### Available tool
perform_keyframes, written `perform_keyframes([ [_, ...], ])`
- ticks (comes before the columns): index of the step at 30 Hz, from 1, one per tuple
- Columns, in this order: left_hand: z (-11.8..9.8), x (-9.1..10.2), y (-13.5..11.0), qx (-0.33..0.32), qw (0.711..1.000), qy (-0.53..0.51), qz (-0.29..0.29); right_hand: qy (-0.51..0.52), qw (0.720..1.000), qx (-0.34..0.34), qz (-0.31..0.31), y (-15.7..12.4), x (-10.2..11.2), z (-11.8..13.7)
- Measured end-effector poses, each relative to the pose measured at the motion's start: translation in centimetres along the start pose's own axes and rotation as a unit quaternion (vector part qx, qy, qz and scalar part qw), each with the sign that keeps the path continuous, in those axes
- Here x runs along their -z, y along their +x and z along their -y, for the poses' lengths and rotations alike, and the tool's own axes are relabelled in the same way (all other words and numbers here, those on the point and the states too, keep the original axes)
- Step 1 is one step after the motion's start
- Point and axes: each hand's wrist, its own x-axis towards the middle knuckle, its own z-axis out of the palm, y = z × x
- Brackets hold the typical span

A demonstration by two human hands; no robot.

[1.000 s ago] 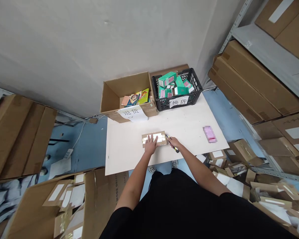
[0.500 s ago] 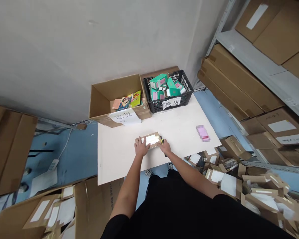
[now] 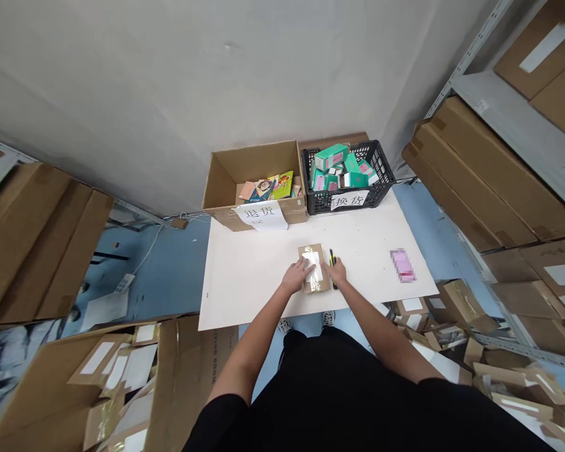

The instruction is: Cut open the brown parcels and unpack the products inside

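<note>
A small cardboard box (image 3: 316, 286) with a white label and shiny clear tape lies on the white table, its long side running away from me. My left hand (image 3: 296, 276) grips its left edge, thumb reaching over the label. On the other side, my right hand (image 3: 335, 271) is closed around a black and yellow utility knife (image 3: 332, 257), with its thumb or a finger touching the box's right edge. Whether the blade is out cannot be made out.
At the table's (image 3: 245, 276) back stand an open carton (image 3: 221, 213) of colourful booklets and a black crate (image 3: 320, 205) of green boxes, both with handwritten paper signs. A blurred pink item (image 3: 403, 265) lies at right. Opened cartons (image 3: 503, 370) crowd the floor at right; a large parcel-filled carton (image 3: 183, 370) stands at left.
The small box has turned from lying crosswise to pointing away from me. Both hands have turned with it, the right still holding the knife. The camera view has shifted left.
</note>
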Motion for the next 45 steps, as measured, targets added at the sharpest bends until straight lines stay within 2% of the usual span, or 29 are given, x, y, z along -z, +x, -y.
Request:
perform_keyframes([
  [2, 0.4, -0.1, 1.2, -0.075, 0.997, 0.001, 0.034, -0.031, 0.999, 0.012, 0.042, -2.5, -0.7, -3.1],
  [3, 0.5, -0.3, 1.6, -0.086, 0.995, -0.001, 0.044, -0.037, 0.998, 0.019, 0.052, -3.4, -1.0, -4.3],
  [6, 0.0, -1.3, 1.8, -0.036, 0.998, -0.010, 0.047, -0.040, 0.999, 0.008, 0.036, -3.7, -1.0, -5.3],
  [9, -1.9, -2.2, 1.6, 0.091, 0.995, -0.027, 0.032, -0.065, 0.998, 0.001, -0.008, -0.8, 0.3, -2.3],
  [12, -4.8, -3.1, 2.2, 0.225, 0.974, -0.039, 0.004, -0.090, 0.995, 0.017, -0.027, 2.8, 1.5, 1.8],
  [15, -6.8, -3.8, 3.1, 0.289, 0.957, -0.033, -0.023, -0.040, 0.998, 0.030, -0.041, 4.7, 2.3, 3.4],
  [17, -6.9, -4.2, 3.2, 0.282, 0.958, -0.036, -0.030, 0.027, 1.000, 0.012, -0.010, 4.5, 2.8, 2.3],
  [19, -6.3, -4.5, 2.8, 0.251, 0.967, -0.046, -0.017, 0.077, 0.995, -0.005, 0.056, 3.3, 3.1, 0.1],
  [22, -5.1, -4.6, 2.0, 0.202, 0.978, -0.041, 0.003, 0.107, 0.984, -0.011, 0.141, 1.0, 3.3, -3.5],
  [24, -4.5, -4.5, 1.7, 0.193, 0.981, -0.023, 0.003, 0.117, 0.979, -0.009, 0.165, -0.1, 3.2, -4.8],
  [26, -4.4, -4.3, 1.8, 0.199, 0.980, -0.009, 0.010, 0.121, 0.978, -0.003, 0.169, -0.5, 3.0, -4.9],
  [29, -4.5, -4.1, 2.2, 0.205, 0.978, -0.002, 0.023, 0.117, 0.980, 0.003, 0.164, -0.1, 2.8, -3.8],
  [35, -4.6, -4.5, 2.2, 0.206, 0.978, 0.000, 0.015, 0.041, 0.990, 0.007, 0.138, 0.5, 2.5, -2.6],
  [40, -4.5, -4.5, 2.4, 0.207, 0.978, -0.006, 0.020, 0.027, 0.989, -0.008, 0.143, -0.6, 2.5, -3.4],
  [45, -4.7, -4.0, 2.5, 0.210, 0.978, -0.006, 0.020, 0.016, 0.986, 0.000, 0.166, -2.9, 2.6, -5.5],
])
